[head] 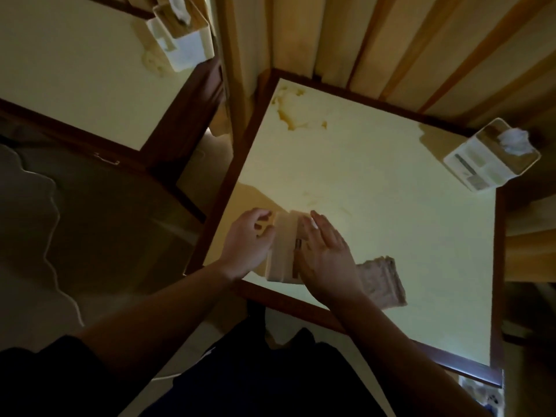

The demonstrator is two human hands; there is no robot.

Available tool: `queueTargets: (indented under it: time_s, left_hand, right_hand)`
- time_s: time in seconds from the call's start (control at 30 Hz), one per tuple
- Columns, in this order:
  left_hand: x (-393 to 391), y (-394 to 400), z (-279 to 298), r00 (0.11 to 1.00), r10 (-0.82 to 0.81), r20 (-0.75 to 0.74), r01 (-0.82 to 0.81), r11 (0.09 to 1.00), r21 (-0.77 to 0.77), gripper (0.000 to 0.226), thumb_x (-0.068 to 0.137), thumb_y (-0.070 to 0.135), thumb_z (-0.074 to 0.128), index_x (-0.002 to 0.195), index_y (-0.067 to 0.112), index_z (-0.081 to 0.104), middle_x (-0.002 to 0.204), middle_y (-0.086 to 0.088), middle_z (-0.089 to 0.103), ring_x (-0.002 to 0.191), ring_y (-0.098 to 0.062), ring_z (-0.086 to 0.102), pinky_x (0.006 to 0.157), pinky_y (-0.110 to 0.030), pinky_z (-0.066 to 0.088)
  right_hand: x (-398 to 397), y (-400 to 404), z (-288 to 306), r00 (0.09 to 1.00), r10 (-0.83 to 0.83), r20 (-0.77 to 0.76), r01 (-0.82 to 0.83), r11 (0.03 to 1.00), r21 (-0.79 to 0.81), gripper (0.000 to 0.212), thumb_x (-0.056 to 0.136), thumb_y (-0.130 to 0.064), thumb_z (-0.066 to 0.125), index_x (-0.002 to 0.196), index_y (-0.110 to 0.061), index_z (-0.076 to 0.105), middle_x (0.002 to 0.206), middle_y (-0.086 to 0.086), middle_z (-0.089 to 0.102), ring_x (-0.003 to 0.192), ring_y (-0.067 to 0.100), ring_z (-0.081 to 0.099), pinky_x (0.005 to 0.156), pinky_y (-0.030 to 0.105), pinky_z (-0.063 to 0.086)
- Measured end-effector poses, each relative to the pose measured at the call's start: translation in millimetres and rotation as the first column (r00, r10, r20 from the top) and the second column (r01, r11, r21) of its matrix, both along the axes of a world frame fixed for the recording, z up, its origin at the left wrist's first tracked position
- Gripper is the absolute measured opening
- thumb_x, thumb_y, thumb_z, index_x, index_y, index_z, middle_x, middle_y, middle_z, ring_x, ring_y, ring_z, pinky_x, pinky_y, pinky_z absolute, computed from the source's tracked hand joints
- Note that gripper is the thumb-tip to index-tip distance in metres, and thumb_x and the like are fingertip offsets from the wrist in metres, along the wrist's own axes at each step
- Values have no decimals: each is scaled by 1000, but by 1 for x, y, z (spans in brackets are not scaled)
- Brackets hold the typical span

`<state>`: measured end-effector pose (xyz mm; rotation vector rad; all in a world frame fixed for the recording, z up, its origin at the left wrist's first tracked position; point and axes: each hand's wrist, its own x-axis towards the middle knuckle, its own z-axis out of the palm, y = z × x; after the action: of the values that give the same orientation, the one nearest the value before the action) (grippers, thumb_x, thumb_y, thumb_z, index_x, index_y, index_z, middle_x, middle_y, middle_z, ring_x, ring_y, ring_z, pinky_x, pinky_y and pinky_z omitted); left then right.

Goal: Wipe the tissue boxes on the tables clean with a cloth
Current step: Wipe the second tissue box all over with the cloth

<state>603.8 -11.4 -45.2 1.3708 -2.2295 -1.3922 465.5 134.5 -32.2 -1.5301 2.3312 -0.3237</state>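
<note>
A pale tissue box stands near the front left edge of the yellow table. My left hand rests against its left side with loosely bent fingers. My right hand lies flat against its right side, fingers straight. A folded brownish cloth lies on the table just right of my right hand, untouched. A second white tissue box with tissue sticking out sits at the table's far right corner. A third tissue box stands on the neighbouring table at upper left.
Both tables have dark wooden rims, with a narrow gap between them. A slatted wooden wall runs behind. Stains mark the yellow top near its far left corner. A dark chair or seat is at left.
</note>
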Motion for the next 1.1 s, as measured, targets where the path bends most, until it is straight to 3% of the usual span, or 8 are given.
queueTargets:
  time_s: [0.07, 0.13, 0.23, 0.53, 0.7, 0.87, 1.0, 1.1]
  left_hand:
    - [12, -5, -10, 996, -42, 75, 39, 999, 35, 45, 102, 33, 63, 145, 24, 55, 136, 8, 59, 117, -12, 58, 97, -31, 49]
    - [19, -6, -16, 990, -100, 96, 95, 994, 54, 51, 101, 33, 64, 149, 22, 51, 142, 4, 57, 122, -14, 57, 101, -33, 49]
    - [21, -5, -23, 982, -173, 79, 169, 984, 61, 59, 100, 34, 65, 154, 20, 45, 146, 2, 54, 131, -16, 52, 107, -32, 44]
    - [-13, 7, -32, 948, -306, 93, 299, 951, 74, 75, 102, 52, 55, 164, 25, 23, 165, 1, 33, 150, -20, 33, 122, -40, 33]
    - [-37, 24, -35, 963, -239, 124, 210, 956, 205, 73, 94, 66, 53, 155, 30, 34, 138, -2, 53, 119, -19, 58, 99, -40, 55]
    - [-58, 47, -34, 982, -132, 136, 101, 971, 214, 90, 86, 75, 52, 157, 26, 29, 130, 1, 57, 117, -19, 59, 97, -45, 57]
    - [-78, 58, -28, 988, 20, 151, -54, 974, 219, 88, 90, 58, 68, 161, 23, 30, 141, 1, 56, 128, -19, 54, 109, -45, 50]
    - [-100, 65, -19, 986, 90, 138, -111, 983, 145, 83, 91, 51, 68, 160, 21, 32, 140, 1, 55, 126, -17, 54, 107, -42, 50]
  right_hand:
    - [12, -8, -11, 999, 46, 22, -47, 995, 86, 82, 104, -62, 18, 169, -15, 2, 177, 3, -3, 163, 20, -7, 132, 51, 6]
    - [20, -8, -24, 998, 64, -8, -63, 994, 93, 92, 102, -72, 21, 168, -15, -10, 176, 3, -14, 162, 19, -17, 131, 55, -4]
    - [21, -3, -30, 996, 58, -67, -53, 995, 80, 105, 98, -82, 28, 168, -13, -8, 177, 4, -11, 163, 20, -13, 129, 59, -2]
    - [-5, 40, -32, 977, -168, 134, 174, 984, -37, 101, 94, -75, 30, 169, -15, -5, 177, 2, -12, 161, 31, -17, 127, 58, -3]
    - [-30, 64, -48, 929, -324, 178, 333, 943, -20, 81, 102, -53, 25, 169, -17, -3, 177, 0, -7, 161, 31, -20, 128, 63, 3]
    - [-52, 72, -61, 880, -428, 206, 423, 903, 69, 73, 103, -34, 29, 169, -13, 6, 176, 2, 10, 162, 38, -8, 126, 61, 17]
    - [-53, 62, -45, 859, -459, 228, 455, 887, 70, 69, 103, -25, 34, 168, -10, 16, 172, 20, 19, 155, 53, 20, 124, 54, 18]
    - [-72, 63, -52, 857, -461, 231, 435, 887, 155, 69, 107, -29, 32, 169, -14, 7, 174, 19, 10, 157, 47, 18, 122, 42, 11]
